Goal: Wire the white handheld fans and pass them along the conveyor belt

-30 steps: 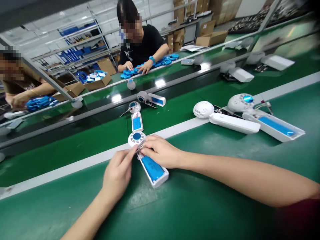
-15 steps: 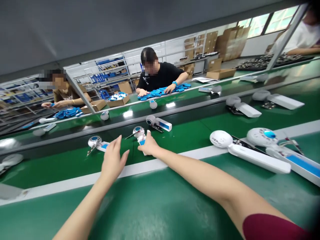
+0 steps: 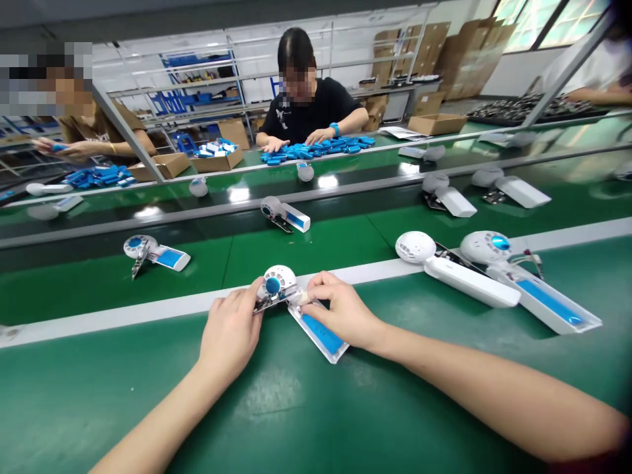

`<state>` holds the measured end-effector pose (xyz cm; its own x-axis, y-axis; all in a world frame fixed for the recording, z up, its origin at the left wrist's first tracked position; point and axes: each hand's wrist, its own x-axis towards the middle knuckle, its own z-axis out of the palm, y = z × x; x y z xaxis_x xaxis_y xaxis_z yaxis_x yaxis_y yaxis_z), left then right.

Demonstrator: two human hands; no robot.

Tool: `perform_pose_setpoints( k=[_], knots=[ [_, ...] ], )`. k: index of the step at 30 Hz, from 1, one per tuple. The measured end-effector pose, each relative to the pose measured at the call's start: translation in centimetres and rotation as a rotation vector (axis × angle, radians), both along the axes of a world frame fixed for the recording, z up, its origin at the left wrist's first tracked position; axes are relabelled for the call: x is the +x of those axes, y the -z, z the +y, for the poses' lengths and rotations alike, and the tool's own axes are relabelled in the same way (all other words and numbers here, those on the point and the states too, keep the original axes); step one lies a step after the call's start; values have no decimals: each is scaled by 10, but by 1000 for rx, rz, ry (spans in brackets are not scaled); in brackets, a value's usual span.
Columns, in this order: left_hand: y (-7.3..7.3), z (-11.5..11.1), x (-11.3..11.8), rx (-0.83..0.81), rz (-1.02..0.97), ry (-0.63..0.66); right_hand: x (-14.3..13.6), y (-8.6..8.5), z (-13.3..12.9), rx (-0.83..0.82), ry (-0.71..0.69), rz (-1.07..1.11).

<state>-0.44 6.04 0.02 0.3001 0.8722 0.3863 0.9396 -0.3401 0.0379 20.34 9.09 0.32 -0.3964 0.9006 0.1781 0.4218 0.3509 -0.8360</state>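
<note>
Between my two hands lies a white handheld fan unit [image 3: 279, 282] with a round vented head and an opened handle holding a blue battery [image 3: 322, 334]. My left hand [image 3: 232, 329] is closed on the dark circuit board [image 3: 270, 301] at the left of the fan head. My right hand [image 3: 340, 308] pinches at the neck of the unit, beside a small pale part and thin wires; its fingertips partly hide what they grip. The unit rests at the near edge of the white strip, its handle pointing toward the lower right.
More fan units lie on the green belt [image 3: 207, 280]: one at left [image 3: 170, 258], one behind [image 3: 296, 217], two large ones at right [image 3: 469, 282]. Across the line, a person in black [image 3: 316, 105] touches a pile of blue batteries [image 3: 316, 150]; another person sits at left.
The fan unit has come nearer, off the belt onto the near surface. My left hand has closed on its board, and my right hand has moved from the handle to the neck.
</note>
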Motion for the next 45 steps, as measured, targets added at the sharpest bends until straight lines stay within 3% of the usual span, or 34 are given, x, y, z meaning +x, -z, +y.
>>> perform_pose_setpoints(
  k=[2,5,8,14,20,27,34,40,45],
  knots=[
    [-2,-6,0,159,49,-25,-5,2,3,-31,-40,-37],
    [-4,-15,4,494,96,176,-10,2,6,-39,-105,-117],
    [-3,-16,10,589,152,314,-12,1,7,-24,-154,-151],
    [-6,-9,5,472,186,377,-13,0,11,-80,-237,-148],
    [-15,-9,-1,439,276,413,-16,3,14,-111,-218,-120],
    [-16,-6,2,368,269,457,-14,2,12,-113,-252,-116],
    [-9,-1,8,176,-108,278,-19,8,7,87,-259,-71],
    [-2,1,1,-134,-628,168,-28,5,12,-79,-169,77],
    [-2,-1,3,-141,-539,164,-31,0,11,-79,-150,135]
  ],
)
